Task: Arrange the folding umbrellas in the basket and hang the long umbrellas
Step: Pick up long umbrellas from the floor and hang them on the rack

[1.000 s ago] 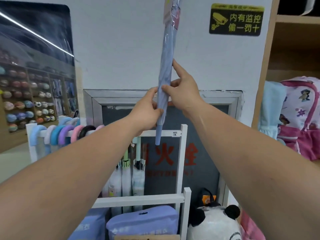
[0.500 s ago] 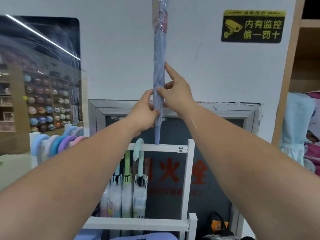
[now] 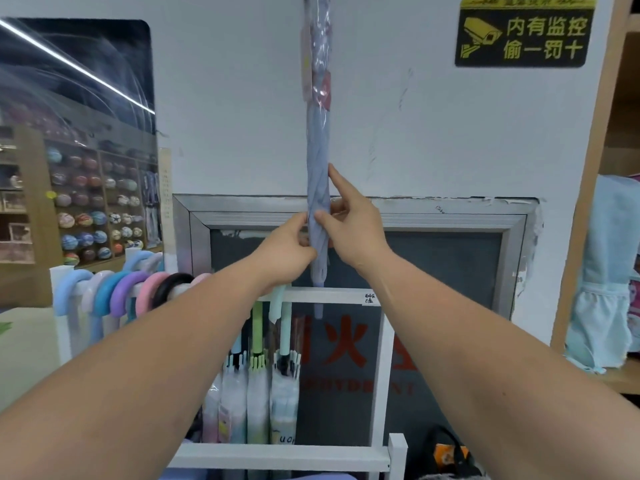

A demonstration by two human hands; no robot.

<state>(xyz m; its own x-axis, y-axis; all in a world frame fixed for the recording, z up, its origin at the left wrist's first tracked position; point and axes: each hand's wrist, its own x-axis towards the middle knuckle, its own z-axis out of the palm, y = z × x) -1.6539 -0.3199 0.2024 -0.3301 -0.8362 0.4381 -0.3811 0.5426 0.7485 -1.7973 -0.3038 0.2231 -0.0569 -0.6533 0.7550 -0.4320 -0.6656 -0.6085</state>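
At twelve o'clock from the rack, both hands pinch the long blue umbrella (image 3: 318,174): left hand (image 3: 285,249) fingers closed on its lower canopy, right hand (image 3: 349,226) thumb and forefinger clamped on it just above. Since a second ago the tip has dropped from above the white rack rail (image 3: 332,295) to just past it. Hanging seems close; handle is out of view.
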